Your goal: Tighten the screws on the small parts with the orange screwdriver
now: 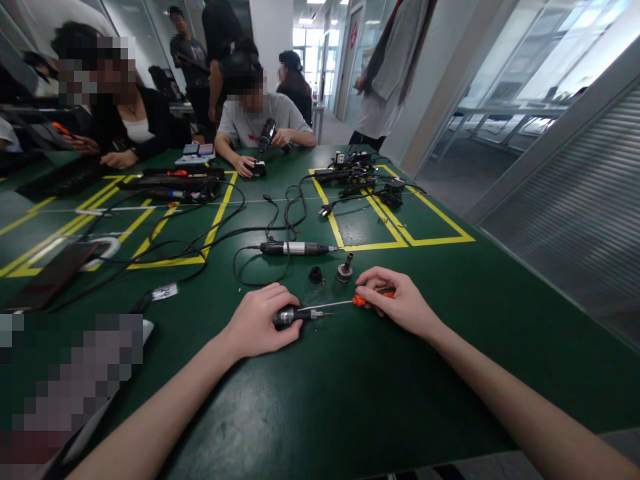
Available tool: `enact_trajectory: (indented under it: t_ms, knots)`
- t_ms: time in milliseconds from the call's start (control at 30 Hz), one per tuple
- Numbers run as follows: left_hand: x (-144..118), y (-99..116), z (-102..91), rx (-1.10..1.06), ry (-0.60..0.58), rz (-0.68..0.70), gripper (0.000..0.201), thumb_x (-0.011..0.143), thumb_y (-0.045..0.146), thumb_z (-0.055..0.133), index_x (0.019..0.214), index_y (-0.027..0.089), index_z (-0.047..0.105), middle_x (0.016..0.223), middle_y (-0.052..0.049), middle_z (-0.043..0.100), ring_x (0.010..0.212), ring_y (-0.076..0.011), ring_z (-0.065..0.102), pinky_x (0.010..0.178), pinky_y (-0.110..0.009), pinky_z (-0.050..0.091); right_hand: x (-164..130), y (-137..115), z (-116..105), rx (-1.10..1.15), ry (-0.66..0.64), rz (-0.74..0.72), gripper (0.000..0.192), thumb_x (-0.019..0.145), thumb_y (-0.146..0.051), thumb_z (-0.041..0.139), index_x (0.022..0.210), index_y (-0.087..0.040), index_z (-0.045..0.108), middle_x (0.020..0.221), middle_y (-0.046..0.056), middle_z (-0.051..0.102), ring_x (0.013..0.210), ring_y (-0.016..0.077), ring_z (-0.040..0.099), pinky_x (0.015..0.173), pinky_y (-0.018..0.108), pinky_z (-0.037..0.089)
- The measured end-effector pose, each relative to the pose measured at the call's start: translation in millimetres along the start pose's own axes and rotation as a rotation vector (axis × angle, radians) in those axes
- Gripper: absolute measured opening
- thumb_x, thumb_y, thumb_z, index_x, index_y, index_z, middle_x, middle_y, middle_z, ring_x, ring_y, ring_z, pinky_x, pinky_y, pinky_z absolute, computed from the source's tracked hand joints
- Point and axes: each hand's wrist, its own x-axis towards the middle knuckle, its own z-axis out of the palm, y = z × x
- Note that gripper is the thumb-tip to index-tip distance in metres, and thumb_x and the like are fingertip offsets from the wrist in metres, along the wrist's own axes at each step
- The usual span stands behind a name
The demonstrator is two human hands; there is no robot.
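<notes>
Green tabletop [350,400] carried both hands. The left hand [260,323] had its grip closed around a small motor [289,316], lying flat. The right hand [400,303] pinched an orange-handled screwdriver [345,303], tip at the motor. Beyond lay a black cap [315,274], a metal fitting [345,269] and a corded tool [293,248].

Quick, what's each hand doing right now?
Left hand: closed around a small dark cylindrical tool part lying on the table.
Right hand: pinching the orange-handled screwdriver.
</notes>
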Motion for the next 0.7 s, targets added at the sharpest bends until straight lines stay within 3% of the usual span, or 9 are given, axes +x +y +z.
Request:
enact_trajectory:
  t_ms: [133,267,367,567,700]
  knots:
    - [0.3,0.6,-0.9,0.0,-0.007,-0.003,0.01,0.085,0.023,0.065,0.093,0.019,0.07,0.084,-0.004,0.073,0.077,-0.0191,0.067,0.069,-0.03,0.054,-0.7,1.0,-0.3,-0.03,0.004,-0.018,0.028,0.088,-0.047,0.07,0.086,-0.019,0.066,0.053,-0.004,0.057,0.048,0.0132,0.054,0.052,0.027,0.046]
    - [1.1,1.3,-1.9,0.002,-0.008,0.0,0.011,0.084,0.023,0.065,0.093,0.019,0.07,0.086,-0.004,0.074,0.078,-0.0193,0.068,0.07,-0.031,0.055,1.8,0.8,-3.0,0.072,0.052,-0.004,0.034,0.075,-0.043,0.082,0.093,-0.02,0.065,0.071,-0.001,0.068,0.058,0.0144,0.06,0.057,0.027,0.048]
    - [1.4,2.1,-2.3,0.006,-0.005,-0.002,0.011,0.085,0.024,0.064,0.093,0.019,0.07,0.085,-0.005,0.074,0.077,-0.0191,0.067,0.07,-0.031,0.055,2.1,-2.0,-4.2,0.058,0.076,-0.022,0.035,0.071,-0.044,0.085,0.087,-0.02,0.066,0.08,0.002,0.07,0.068,0.0162,0.064,0.063,0.028,0.05]
    - [0.9,2.5,-2.4,-0.001,-0.013,-0.011,0.012,0.085,0.024,0.064,0.093,0.018,0.071,0.084,-0.005,0.074,0.077,-0.0196,0.067,0.068,-0.031,0.055,0.0,-3.6,-4.7,-0.009,-0.024,0.022,0.042,0.09,-0.06,0.066,0.075,-0.02,0.064,0.05,-0.006,0.048,0.045,0.0114,0.043,0.049,0.027,0.039]
    - [0.0,1.3,-1.7,-0.005,-0.006,-0.009,0.012,0.085,0.023,0.065,0.093,0.018,0.071,0.084,-0.005,0.074,0.077,-0.0194,0.067,0.068,-0.031,0.054,2.4,-2.0,-7.1,0.025,0.0,-0.005,0.035,0.079,-0.052,0.08,0.088,-0.02,0.067,0.068,-0.001,0.064,0.058,0.0143,0.055,0.055,0.027,0.045]
